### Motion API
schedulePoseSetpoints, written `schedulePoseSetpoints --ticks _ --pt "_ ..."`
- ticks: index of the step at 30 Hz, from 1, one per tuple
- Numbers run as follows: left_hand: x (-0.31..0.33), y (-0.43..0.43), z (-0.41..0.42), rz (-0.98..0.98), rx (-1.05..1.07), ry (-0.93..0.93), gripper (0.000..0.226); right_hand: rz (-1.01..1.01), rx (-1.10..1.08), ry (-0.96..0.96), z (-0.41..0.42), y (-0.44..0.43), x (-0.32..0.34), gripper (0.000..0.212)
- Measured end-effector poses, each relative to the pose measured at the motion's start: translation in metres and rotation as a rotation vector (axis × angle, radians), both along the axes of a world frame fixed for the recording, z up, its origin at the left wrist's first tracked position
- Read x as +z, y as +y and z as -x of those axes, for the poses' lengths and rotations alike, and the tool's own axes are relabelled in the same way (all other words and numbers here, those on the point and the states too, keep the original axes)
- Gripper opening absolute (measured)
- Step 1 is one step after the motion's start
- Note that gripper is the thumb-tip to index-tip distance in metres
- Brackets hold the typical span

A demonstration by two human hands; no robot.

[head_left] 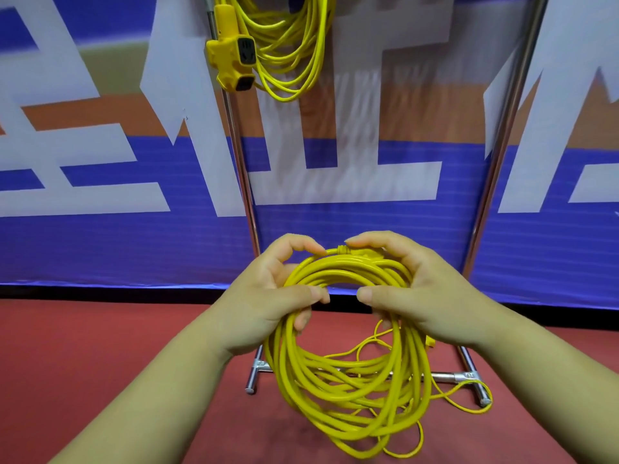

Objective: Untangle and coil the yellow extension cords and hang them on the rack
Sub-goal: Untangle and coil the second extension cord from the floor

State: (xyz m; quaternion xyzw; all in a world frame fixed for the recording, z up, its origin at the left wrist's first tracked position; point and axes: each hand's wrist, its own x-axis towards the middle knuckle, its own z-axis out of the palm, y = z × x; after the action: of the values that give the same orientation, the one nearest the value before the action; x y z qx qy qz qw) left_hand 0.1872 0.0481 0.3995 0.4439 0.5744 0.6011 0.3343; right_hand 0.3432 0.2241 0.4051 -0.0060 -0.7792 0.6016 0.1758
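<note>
Yellow coil: bundled loops held in mid-air in front of the rack; top arc spans both hands, lower loops hang free above the floor.
Left hand: fingers curled round the upper-left strands, thumb laid across them.
Right hand: fingers wrapped over the upper-right strands, thumb pressing on them; thumbs near, not touching.
Hung cord: second yellow bundle hanging high on the rack, socket block beside the left pole.
Rack: chrome uprights, base bar and feet on red floor.
Loose strand: trails on the floor by the rack's right foot.
Banner: blue, white characters, behind the rack.
</note>
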Motion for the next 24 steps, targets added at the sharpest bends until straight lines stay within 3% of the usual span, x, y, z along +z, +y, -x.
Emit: schedulePoseSetpoints --ticks 5,10,15,19,24 --pt "-0.002 0.003 0.001 0.023 0.099 -0.005 0.06 -0.047 -0.101 0.071 0.006 0.001 -0.001 0.035" --pt "-0.022 0.009 0.006 0.149 0.124 0.203 0.077 0.006 -0.214 0.095 0.009 0.011 -0.007 0.032" --pt "-0.028 0.016 0.01 0.153 0.306 0.318 0.064 0.039 -0.287 0.129 0.011 0.014 -0.012 0.031" --pt "-0.02 0.014 0.016 0.06 0.401 0.161 0.056 0.034 -0.273 0.086 0.013 0.015 -0.017 0.028" --pt "-0.01 0.004 0.014 -0.052 0.192 -0.139 0.069 -0.094 -0.178 0.013 0.014 0.013 -0.024 0.025"
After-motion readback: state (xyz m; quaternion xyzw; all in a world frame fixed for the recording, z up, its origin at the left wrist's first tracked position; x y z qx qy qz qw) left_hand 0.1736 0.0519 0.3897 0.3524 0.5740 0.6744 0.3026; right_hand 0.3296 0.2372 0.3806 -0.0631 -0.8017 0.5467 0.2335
